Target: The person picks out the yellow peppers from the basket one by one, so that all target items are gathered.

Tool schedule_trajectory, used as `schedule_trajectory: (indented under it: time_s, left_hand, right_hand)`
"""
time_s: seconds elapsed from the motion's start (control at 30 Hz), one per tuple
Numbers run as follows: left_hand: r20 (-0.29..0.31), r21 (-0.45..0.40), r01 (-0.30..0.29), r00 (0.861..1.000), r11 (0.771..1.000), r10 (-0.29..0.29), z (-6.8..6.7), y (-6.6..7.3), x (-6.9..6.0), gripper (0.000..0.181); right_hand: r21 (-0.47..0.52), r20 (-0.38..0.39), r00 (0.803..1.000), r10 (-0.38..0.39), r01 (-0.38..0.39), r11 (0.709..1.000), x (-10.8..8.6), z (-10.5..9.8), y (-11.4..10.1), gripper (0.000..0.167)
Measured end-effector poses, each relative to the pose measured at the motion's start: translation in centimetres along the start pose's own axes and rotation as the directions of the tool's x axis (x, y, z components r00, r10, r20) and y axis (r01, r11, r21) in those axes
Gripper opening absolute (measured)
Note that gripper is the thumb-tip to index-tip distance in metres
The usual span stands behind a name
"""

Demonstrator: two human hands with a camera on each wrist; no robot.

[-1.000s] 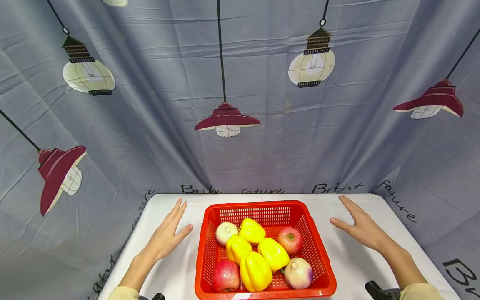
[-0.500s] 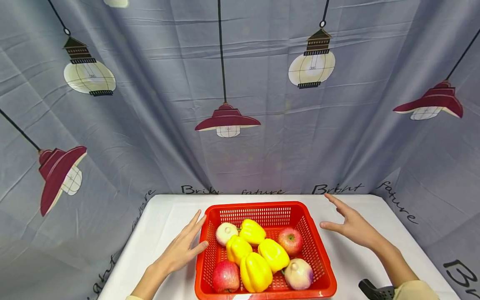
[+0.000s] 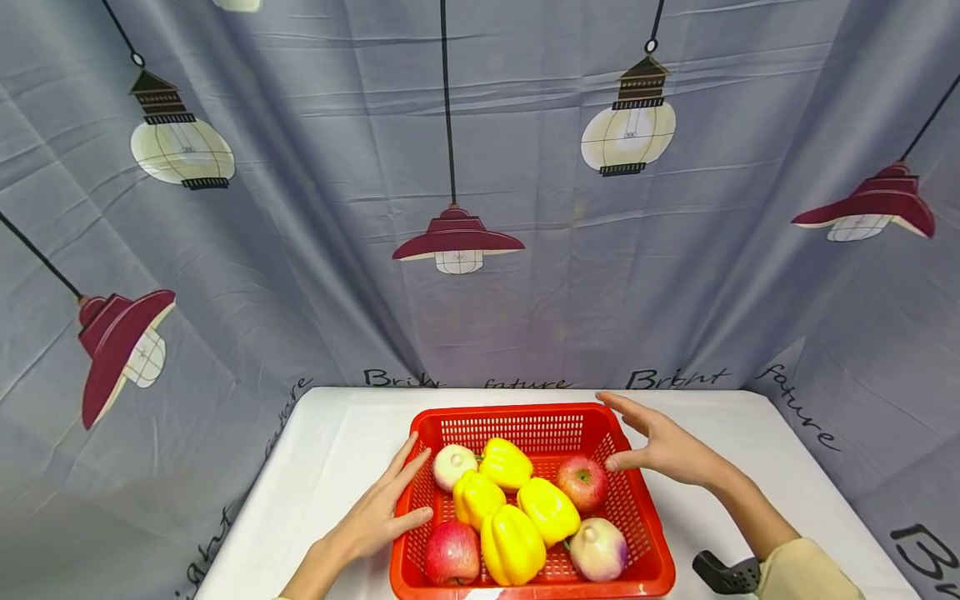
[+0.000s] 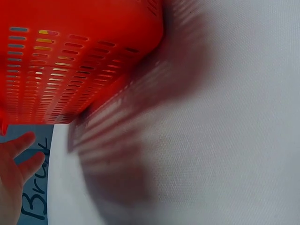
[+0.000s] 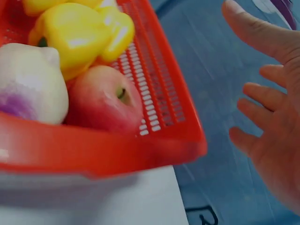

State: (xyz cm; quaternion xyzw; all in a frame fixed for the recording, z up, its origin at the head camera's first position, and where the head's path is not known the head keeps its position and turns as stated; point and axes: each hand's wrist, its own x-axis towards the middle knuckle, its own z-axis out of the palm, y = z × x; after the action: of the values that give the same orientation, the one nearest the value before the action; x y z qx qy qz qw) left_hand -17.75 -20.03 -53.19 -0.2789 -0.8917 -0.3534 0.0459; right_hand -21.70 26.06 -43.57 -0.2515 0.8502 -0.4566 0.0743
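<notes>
A red plastic basket (image 3: 401, 542) stands on the white table, holding several yellow bell peppers (image 3: 513, 546), two red apples (image 3: 452, 553) and two pale round vegetables; the right one (image 3: 597, 550) has a purple patch, like a turnip. My left hand (image 3: 378, 512) is beside the basket's left rim, fingers spread, fingertips overlapping it in the head view. In the left wrist view that hand (image 4: 14, 173) shows at the lower left, near the perforated wall. Across from it, my right hand (image 3: 671, 446) hovers by the right rim; the right wrist view shows its fingers (image 5: 262, 96) apart from the basket.
The white tabletop (image 3: 345, 442) extends around the basket on both sides. A grey curtain (image 3: 517, 325) printed with lamps and lettering hangs behind and beside the table. A black device (image 3: 723, 575) sits at my right wrist.
Both hands have moved inward from the table's sides toward the basket, the left going right and the right going left. The basket and its contents have stayed put.
</notes>
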Motion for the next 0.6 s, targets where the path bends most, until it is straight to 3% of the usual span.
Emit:
schedule_trajectory:
  time_s: [0.2,0.43,0.6]
  left_hand:
    - [-0.003,-0.015,-0.01,1.0,1.0,0.01,0.1,-0.2,0.0,0.077]
    - [-0.026,-0.024,-0.035,0.999,0.999,0.034,0.3,-0.3,0.1,0.075]
    - [-0.033,-0.023,-0.038,0.999,0.999,0.037,0.5,-0.5,0.1,0.075]
  right_hand:
    - [0.08,0.181,0.983,-0.021,0.006,0.997,1.4,1.8,-1.0,0.084]
    - [0.039,0.371,0.929,-0.009,-0.006,0.999,2.5,3.9,-1.4,0.085]
    - [-0.026,0.439,0.897,0.042,-0.034,0.999,3.3,5.0,-1.9,0.086]
